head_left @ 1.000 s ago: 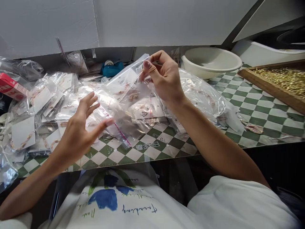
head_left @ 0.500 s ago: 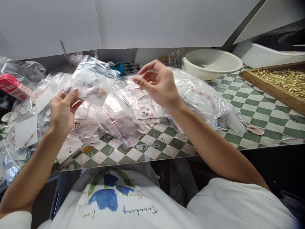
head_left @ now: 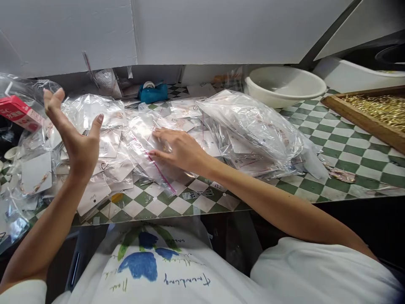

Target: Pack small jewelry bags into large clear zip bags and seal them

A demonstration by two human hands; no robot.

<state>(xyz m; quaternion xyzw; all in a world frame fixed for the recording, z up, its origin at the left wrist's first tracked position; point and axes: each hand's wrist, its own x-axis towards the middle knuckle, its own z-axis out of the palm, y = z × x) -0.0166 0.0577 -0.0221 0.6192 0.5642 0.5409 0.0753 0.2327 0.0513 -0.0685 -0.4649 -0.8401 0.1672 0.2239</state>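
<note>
My left hand [head_left: 74,137] is raised above the left side of the table, fingers spread, holding nothing. A small clear zip bag [head_left: 106,110] with a white card and a pinkish trinket lies just beyond its thumb on a heap of similar bags. My right hand [head_left: 177,148] lies flat, fingers stretched out, on a pile of clear zip bags [head_left: 152,145] with pink seal lines in the middle of the table. White cards with small jewellery [head_left: 33,175] lie scattered to the left.
A big clear bag full of packets [head_left: 253,131] lies right of my right hand. Behind it stands a white bowl [head_left: 284,84]. A wooden tray of gold pieces [head_left: 373,109] sits far right, a teal tape dispenser [head_left: 152,90] at the back, a red box [head_left: 17,112] far left.
My left hand let go of the small bag, which now lies on the heap, and opened upward. My right hand dropped from the air onto the pile of bags.
</note>
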